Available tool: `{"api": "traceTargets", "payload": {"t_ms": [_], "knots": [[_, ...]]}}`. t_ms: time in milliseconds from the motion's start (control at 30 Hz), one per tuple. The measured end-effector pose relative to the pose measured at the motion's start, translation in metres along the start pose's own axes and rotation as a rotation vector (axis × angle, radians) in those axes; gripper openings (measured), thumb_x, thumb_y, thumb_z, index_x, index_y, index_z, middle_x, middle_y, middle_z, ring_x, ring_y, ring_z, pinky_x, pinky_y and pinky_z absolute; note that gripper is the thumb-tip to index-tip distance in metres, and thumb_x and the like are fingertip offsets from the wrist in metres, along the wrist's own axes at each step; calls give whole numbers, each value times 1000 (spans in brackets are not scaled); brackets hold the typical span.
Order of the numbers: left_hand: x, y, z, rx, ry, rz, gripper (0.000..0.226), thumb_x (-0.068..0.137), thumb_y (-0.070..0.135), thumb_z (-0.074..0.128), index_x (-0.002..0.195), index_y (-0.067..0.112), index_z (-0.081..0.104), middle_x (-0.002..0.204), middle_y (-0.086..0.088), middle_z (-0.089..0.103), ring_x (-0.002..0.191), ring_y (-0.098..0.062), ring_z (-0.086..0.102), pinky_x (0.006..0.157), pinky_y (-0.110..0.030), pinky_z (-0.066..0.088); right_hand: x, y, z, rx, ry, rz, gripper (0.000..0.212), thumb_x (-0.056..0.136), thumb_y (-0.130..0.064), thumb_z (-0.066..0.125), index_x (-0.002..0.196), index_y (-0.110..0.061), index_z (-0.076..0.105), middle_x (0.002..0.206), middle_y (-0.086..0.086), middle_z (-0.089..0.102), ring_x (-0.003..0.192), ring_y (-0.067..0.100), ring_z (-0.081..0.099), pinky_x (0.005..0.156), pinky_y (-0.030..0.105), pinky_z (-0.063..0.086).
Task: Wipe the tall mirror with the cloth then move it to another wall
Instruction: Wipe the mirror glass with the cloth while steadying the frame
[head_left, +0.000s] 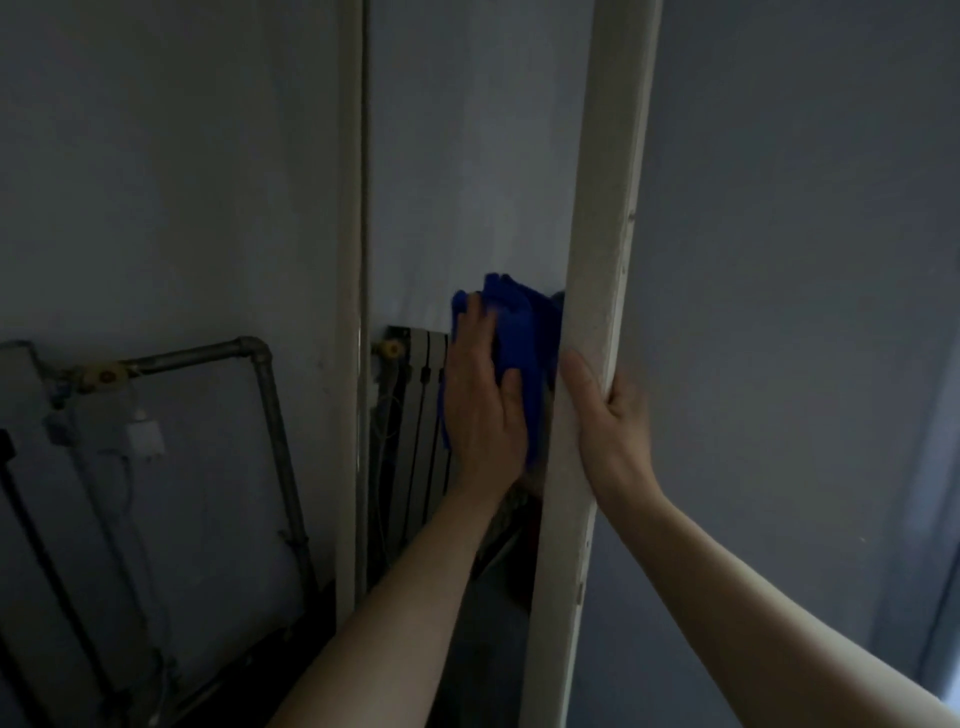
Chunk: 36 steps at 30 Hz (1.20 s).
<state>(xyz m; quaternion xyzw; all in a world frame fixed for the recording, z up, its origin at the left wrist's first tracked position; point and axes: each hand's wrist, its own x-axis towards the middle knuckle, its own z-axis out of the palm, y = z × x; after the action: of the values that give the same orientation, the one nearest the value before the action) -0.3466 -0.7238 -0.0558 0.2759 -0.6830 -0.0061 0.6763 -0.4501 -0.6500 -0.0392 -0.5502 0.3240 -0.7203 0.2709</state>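
The tall mirror (467, 156) stands upright in a cream frame in the middle of the view, its glass reflecting a grey wall and a radiator. A blue cloth (519, 332) lies flat against the glass at mid height, close to the right frame post. My left hand (483, 405) presses on the cloth with the fingers spread and the thumb over its lower edge. My right hand (608, 415) grips the mirror's right frame post (597, 260) just beside the cloth, thumb on the front face.
A metal pipe with a brass valve (104, 374) and cables run along the grey wall at the left, above a radiator panel (31, 467). A plain grey wall (805, 260) fills the right side. The room is dim.
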Motion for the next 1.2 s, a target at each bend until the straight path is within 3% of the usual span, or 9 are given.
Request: {"api": "traceTargets", "payload": {"t_ms": [200,433,600,667,733,833,967,1100,1200], "knots": [[16,-84,-47,97,110,-352,51,103,22,21,150,15,5,160,-7,13,146,-20,18,121,-37,12,0,3,-1,-5,3,-16,28,90,-41,55,104,-19,65,77,-17,70,80,3,68,64,17,52],[-25,-97,-52,58,186,-706,53,103,29,20,151,21,-1,161,-4,4,147,-22,15,121,-42,13,1,6,0,-23,36,-20,35,88,-45,56,108,-17,63,74,-23,67,78,-3,65,63,14,50],[-44,-14,-19,-66,48,-462,57,98,37,26,150,26,8,160,-3,16,146,-21,19,119,-49,17,-1,4,3,-22,24,14,18,91,-43,56,93,-25,60,64,-26,65,64,-9,61,55,8,46],[-50,21,-2,-87,-42,-342,57,97,43,24,150,27,11,159,-2,18,146,-20,18,120,-49,15,-1,3,3,-8,27,8,19,92,-40,55,93,-23,63,69,-20,69,69,-3,65,58,11,48],[-55,38,7,-19,-92,-210,61,97,48,18,151,22,7,162,2,8,149,-13,3,122,-44,4,-1,2,2,4,29,-4,18,94,-36,55,98,-22,65,76,-15,72,78,3,69,63,13,51],[-55,26,6,48,-116,-91,58,98,38,20,151,20,7,161,0,8,149,-16,3,121,-49,6,0,2,-1,9,9,-6,13,94,-34,55,95,-27,65,78,-17,73,79,2,69,65,15,52],[-55,-13,-10,20,23,-228,54,98,33,22,149,27,8,159,-2,18,147,-17,19,119,-50,19,-2,-1,-1,-37,14,-1,28,93,-40,54,107,-17,62,75,-17,67,75,0,65,64,17,51],[-62,-51,-29,21,156,-513,52,102,31,22,151,24,6,160,-3,15,145,-18,22,118,-49,23,-6,-8,0,-27,6,54,37,91,-44,55,118,-19,59,94,-7,68,95,16,67,82,34,56],[-66,-47,-33,13,191,-676,53,102,29,24,151,21,5,160,-6,12,145,-24,20,117,-50,23,-13,-8,-1,-35,31,93,45,89,-50,55,125,-22,55,107,-4,67,103,16,64,88,38,54]]}}
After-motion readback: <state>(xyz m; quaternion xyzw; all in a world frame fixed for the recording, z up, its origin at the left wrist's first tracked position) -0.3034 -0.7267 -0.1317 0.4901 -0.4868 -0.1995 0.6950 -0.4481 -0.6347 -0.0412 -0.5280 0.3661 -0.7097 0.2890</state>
